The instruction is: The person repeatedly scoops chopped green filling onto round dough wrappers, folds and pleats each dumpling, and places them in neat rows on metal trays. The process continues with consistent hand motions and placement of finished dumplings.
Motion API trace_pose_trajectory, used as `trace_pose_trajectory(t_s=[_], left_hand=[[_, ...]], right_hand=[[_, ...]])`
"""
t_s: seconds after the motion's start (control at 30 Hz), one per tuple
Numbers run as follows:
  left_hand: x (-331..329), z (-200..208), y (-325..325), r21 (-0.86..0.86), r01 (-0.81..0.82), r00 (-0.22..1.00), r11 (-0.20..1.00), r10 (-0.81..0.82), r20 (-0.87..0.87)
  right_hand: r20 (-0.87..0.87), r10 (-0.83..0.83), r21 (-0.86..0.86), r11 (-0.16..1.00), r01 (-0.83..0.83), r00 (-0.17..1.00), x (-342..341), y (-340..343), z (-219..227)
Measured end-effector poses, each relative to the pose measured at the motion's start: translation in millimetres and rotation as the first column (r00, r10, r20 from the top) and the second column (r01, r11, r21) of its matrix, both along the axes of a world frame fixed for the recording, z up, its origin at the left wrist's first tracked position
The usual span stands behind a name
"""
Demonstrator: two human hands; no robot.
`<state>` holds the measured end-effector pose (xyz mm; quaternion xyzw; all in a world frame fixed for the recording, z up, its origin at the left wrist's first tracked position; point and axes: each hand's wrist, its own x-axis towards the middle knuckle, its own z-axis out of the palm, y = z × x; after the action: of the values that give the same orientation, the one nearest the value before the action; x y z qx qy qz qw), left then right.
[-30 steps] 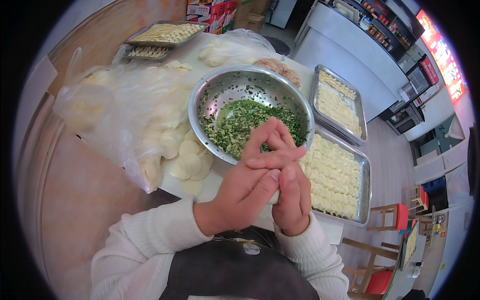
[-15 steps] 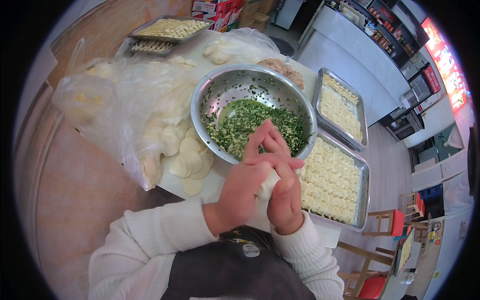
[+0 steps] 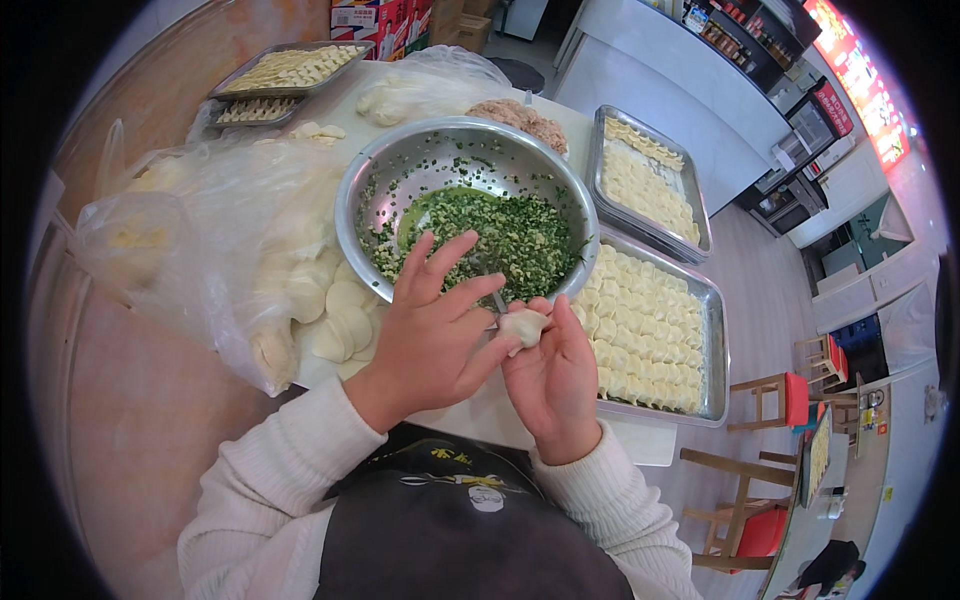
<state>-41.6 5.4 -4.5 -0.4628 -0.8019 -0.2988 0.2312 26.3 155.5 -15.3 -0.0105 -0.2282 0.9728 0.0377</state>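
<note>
Pale folded dough dumpling sits at the person's right hand, held between thumb and curled fingers. Left hand: fingers splayed, thumb just beside the dumpling's left edge; I cannot tell contact. Beyond: round steel bowl, chopped green filling inside. Rightward: rectangular metal tray of dumplings.

- A dumpling sits in the right hand, before the bowl.
- Filling lies in the bowl.
- Left of it: loose wrappers, then a plastic bag.
- Right: a tray of rowed dumplings, stacked trays behind.
- Minced meat lies behind the bowl.
</note>
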Motion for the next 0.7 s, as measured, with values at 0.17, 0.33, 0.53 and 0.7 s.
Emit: trace_pose_trajectory(t_s=[0.17, 0.33, 0.53, 0.7], left_hand=[[7.8, -0.8, 6.4, 0.309, -0.070, 0.925, 0.948, -0.054, 0.375], [12.3, 4.0, 3.5, 0.483, -0.203, 0.535, 0.852, -0.317, 0.783], [33.4, 15.5, -0.1, 0.517, -0.048, 0.581, 0.854, -0.397, 0.710], [32.2, 23.4, -10.7, 0.487, 0.037, 0.389, 0.873, -0.462, 0.797]], right_hand=[[0.052, -0.010, 0.191, 0.982, 0.000, 0.999, 5.8, -4.2, 10.4], [-0.108, -0.190, 0.816, 0.544, 0.196, 0.976, 13.8, -6.3, 16.8], [-0.400, -0.114, 0.916, -0.065, 0.395, 0.909, 24.1, -3.5, 26.4], [-0.602, 0.112, 0.688, -0.430, 0.585, 0.791, 17.4, 11.4, 29.5]])
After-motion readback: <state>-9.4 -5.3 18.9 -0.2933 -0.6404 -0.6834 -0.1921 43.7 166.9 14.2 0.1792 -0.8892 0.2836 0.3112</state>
